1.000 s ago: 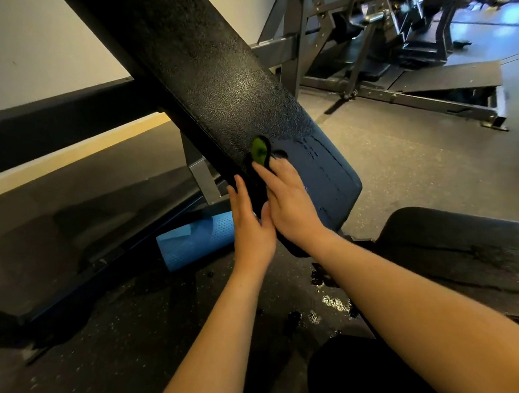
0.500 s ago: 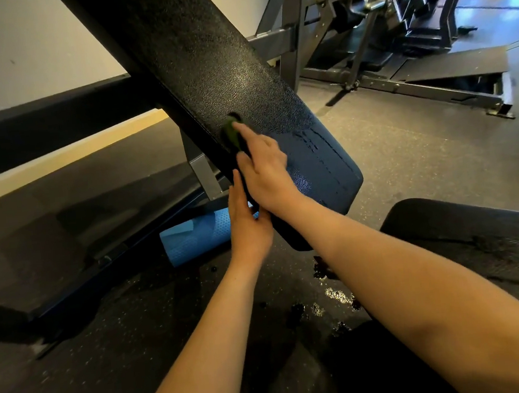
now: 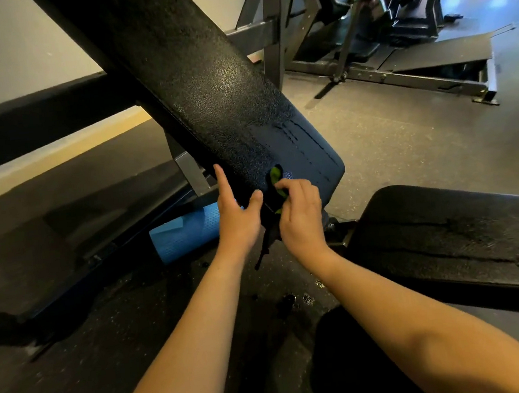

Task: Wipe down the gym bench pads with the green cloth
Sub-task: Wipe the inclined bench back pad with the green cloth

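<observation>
While the back pad [image 3: 209, 84] slants up from near right to far left, both hands work at its lower end.

Right hand [image 3: 300, 217]: fingers curled, pinching the cloth [image 3: 276, 175] against the pad's lower edge.

Cloth: green, bunched small, mostly hidden by the fingers; it lies on the pad's near end, just left of the wet, streaked patch. A dark strip hangs below the hand; I cannot tell if it belongs to the cloth.

Left hand [image 3: 236, 219]: loose and spread, forefinger straight up along the pad's left edge, thumb out toward the right hand; it holds nothing that I can see.

Back pad: black, grained, shiny with moisture low down, drier higher up.

Seat pad [image 3: 465, 236]: flat, at the near right, with damp smears across it.

Roll [image 3: 186, 236]: blue, textured, lying on the floor under the back pad, just left of the left hand.

Floor [image 3: 373, 141]: dark rubber, with wet spots between the forearms.

Machines [image 3: 394, 25]: black steel frames at the far right, well apart from the bench.
</observation>
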{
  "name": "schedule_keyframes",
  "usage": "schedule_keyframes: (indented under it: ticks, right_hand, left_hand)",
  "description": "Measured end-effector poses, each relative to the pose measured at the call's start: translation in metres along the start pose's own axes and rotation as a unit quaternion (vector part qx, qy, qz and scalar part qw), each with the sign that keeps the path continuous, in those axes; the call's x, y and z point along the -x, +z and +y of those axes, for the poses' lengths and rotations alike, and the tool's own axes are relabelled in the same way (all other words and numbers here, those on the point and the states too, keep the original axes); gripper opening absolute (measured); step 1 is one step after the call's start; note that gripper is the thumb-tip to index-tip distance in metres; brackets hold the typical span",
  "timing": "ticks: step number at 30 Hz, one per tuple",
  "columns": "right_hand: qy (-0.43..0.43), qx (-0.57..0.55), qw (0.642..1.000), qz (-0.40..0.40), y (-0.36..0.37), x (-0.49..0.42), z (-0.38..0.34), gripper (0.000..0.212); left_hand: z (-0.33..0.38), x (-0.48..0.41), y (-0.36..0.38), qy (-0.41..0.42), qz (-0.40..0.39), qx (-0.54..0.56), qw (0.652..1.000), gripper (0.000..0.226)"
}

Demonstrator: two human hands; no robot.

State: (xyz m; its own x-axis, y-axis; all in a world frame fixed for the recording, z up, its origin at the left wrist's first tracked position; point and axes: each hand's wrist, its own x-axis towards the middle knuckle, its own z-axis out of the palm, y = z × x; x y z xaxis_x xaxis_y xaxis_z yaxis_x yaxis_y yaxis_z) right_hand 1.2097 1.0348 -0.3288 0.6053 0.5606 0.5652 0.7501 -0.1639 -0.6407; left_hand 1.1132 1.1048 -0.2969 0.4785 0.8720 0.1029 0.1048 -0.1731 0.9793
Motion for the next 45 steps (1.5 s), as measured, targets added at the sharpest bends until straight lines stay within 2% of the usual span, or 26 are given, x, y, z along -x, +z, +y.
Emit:
schedule_keyframes:
  ticks: [4, 6, 9, 14, 19, 21, 26, 29, 32, 36, 40, 42, 45]
  right_hand:
    - [-0.076, -0.057, 0.993, -0.064, 0.019, -0.047, -0.049, 0.041]
    - [-0.125, -0.034, 0.987, -0.091, 0.024, -0.056, -0.055, 0.036]
    - [-0.151, 0.026, 0.986, -0.069, 0.018, -0.040, -0.026, 0.037]
    - [0.017, 0.014, 1.000, 0.006, -0.010, 0.004, 0.033, 0.038]
    - [0.132, -0.003, 0.990, 0.040, -0.008, -0.007, 0.034, 0.039]
    - [0.108, -0.008, 0.994, 0.028, 0.000, -0.028, 0.021, 0.040]
    - [-0.059, -0.053, 0.994, -0.077, 0.019, -0.098, -0.025, 0.035]
    - [-0.123, -0.030, 0.987, -0.100, 0.025, -0.108, -0.026, 0.038]
    - [-0.086, -0.005, 0.994, -0.064, 0.018, -0.093, 0.004, 0.043]
    - [-0.021, 0.044, 0.999, -0.023, -0.002, -0.064, 0.055, 0.050]
    - [0.063, -0.004, 0.998, -0.015, -0.005, -0.060, 0.061, 0.046]
    - [0.030, -0.038, 0.998, -0.046, -0.005, -0.070, 0.044, 0.045]
    - [-0.109, -0.066, 0.981, -0.149, -0.001, -0.089, 0.021, 0.045]
  left_hand:
    - [0.002, -0.001, -0.002, -0.013, 0.013, 0.061, 0.998, 0.082]
    - [0.002, -0.003, -0.006, -0.017, 0.017, 0.062, 0.998, 0.079]
    - [0.002, 0.003, 0.002, -0.009, 0.017, 0.038, 0.999, 0.081]
    - [0.002, 0.013, 0.021, 0.002, 0.028, -0.016, 0.999, 0.092]
    - [0.003, 0.014, 0.027, -0.001, 0.046, -0.021, 0.999, 0.092]
    - [0.004, 0.013, 0.028, -0.007, 0.051, -0.021, 0.998, 0.093]
    - [0.005, 0.008, 0.032, -0.004, 0.059, -0.021, 0.998, 0.093]
    - [0.007, 0.006, 0.033, 0.044, 0.079, -0.100, 0.991, 0.093]
    - [0.006, -0.001, 0.033, 0.167, 0.103, -0.277, 0.941, 0.088]
    - [0.006, -0.003, 0.037, 0.133, 0.089, -0.311, 0.937, 0.074]
    - [0.008, -0.003, 0.039, 0.122, 0.102, -0.340, 0.927, 0.073]
    - [0.007, -0.004, 0.039, 0.120, 0.115, -0.365, 0.916, 0.072]
    - [0.008, -0.013, 0.035, 0.130, 0.156, -0.431, 0.879, 0.066]
